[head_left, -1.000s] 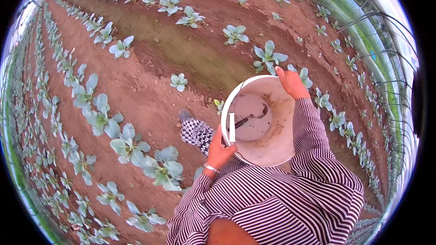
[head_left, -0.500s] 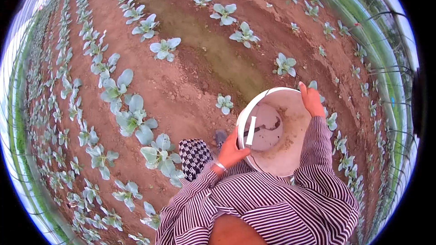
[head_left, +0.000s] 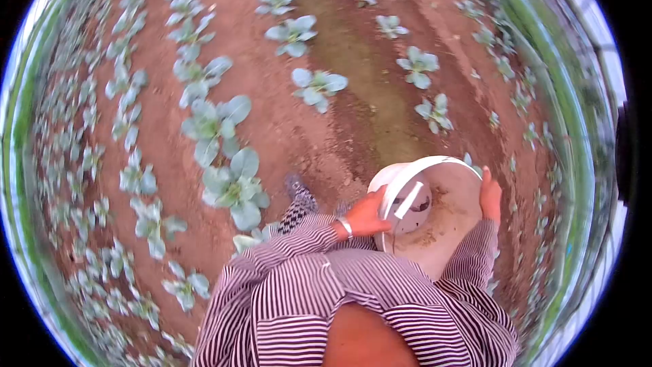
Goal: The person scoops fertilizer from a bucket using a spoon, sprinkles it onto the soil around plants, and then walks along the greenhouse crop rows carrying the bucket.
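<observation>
A large white bucket (head_left: 445,231), tilted so that its inside shows, is held in front of my body. My left hand (head_left: 367,214), with a band at the wrist, grips its left rim beside a white handle piece (head_left: 408,200). On the opposite side, my right hand (head_left: 490,195) holds the rim with the fingers mostly behind the wall. Brown dirt marks the inner wall, and a dark object (head_left: 422,202) lies at the bottom, partly hidden by the handle piece.
Rows of leafy green plants (head_left: 236,188) grow in reddish-brown soil (head_left: 272,115) on both sides. A greenish wet furrow (head_left: 370,88) runs ahead. A foot in a patterned covering (head_left: 299,198) stands left of the bucket. Netting and hoops edge the right side.
The view has swung round, so the plant rows now run more upright. The bucket and both hands sit lower and further right in view, still gripped. The feet have shifted in a step.
</observation>
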Available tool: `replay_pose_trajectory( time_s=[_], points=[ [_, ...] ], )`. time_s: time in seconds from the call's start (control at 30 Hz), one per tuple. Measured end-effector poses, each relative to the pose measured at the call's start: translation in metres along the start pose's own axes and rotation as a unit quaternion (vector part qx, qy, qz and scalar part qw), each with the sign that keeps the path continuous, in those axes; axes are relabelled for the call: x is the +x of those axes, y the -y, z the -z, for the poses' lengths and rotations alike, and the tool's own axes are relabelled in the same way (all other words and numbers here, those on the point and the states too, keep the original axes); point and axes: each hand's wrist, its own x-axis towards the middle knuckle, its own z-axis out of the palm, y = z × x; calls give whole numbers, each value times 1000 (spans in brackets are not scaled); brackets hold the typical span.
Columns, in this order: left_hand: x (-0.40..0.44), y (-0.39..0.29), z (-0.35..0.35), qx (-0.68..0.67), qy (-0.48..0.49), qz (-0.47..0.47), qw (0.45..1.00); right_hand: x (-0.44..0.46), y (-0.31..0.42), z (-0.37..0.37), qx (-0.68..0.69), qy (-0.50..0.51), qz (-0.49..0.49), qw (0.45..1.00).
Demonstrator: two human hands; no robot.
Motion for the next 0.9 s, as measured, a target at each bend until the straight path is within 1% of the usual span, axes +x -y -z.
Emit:
replay_pose_trajectory(
  time_s=[0.03, 0.07, 0.1, 0.17, 0.2, 0.3, 0.33, 0.43, 0.47, 0.57, 0.6, 0.63, 0.7, 0.73, 0.77, 0.8, 0.83, 0.87, 0.9],
  points=[
    [3, 1, 16, 6, -15, -20, 1000, 0, 23, 6, 22, 1, 4, 1000],
    [8, -12, 42, -2, -6, 3, 1000, -3, 48, 19, 48, 2, 2, 999],
    [17, -2, 54, 18, -15, -11, 1000, -2, 68, 22, 82, -6, 0, 997],
    [38, 10, 91, 42, -12, -2, 999, 18, 99, 13, 82, -6, 5, 997],
    [45, 18, 107, 24, -22, -4, 999, 33, 114, 8, 80, -8, 5, 997],
    [57, 19, 163, 7, -18, 30, 999, 67, 164, -9, 44, -13, 51, 998],
    [63, 27, 179, 9, -33, 30, 999, 77, 184, -13, 31, 1, 57, 998],
    [86, 53, 238, -4, -80, 11, 997, 118, 267, -34, 26, 28, 71, 997],
    [97, 61, 260, 2, -80, 20, 997, 128, 295, -39, 35, 33, 73, 996],
    [140, 80, 344, -40, -72, 7, 997, 178, 377, -65, 42, 37, 77, 995],
    [161, 99, 366, -18, -101, 3, 995, 198, 413, -72, 42, 42, 78, 995],
    [176, 93, 405, 0, -89, 22, 996, 217, 445, -79, 41, 48, 80, 995],
    [210, 101, 464, -14, -96, 21, 995, 265, 515, -93, 48, 33, 115, 992],
    [220, 101, 488, 4, -139, -33, 990, 284, 547, -95, 42, 38, 119, 991],
    [227, 91, 517, 9, -118, 31, 993, 295, 574, -92, 28, 49, 117, 991],
    [236, 79, 546, -13, -122, 35, 992, 310, 606, -82, 61, 72, 126, 987],
    [247, 73, 573, -37, -128, 38, 990, 322, 638, -79, 47, 69, 122, 989],
    [260, 75, 596, -35, -110, 71, 991, 335, 669, -75, 31, 62, 121, 990],
    [268, 74, 619, -50, -129, 49, 989, 350, 697, -71, 15, 53, 121, 991]
  ],
)
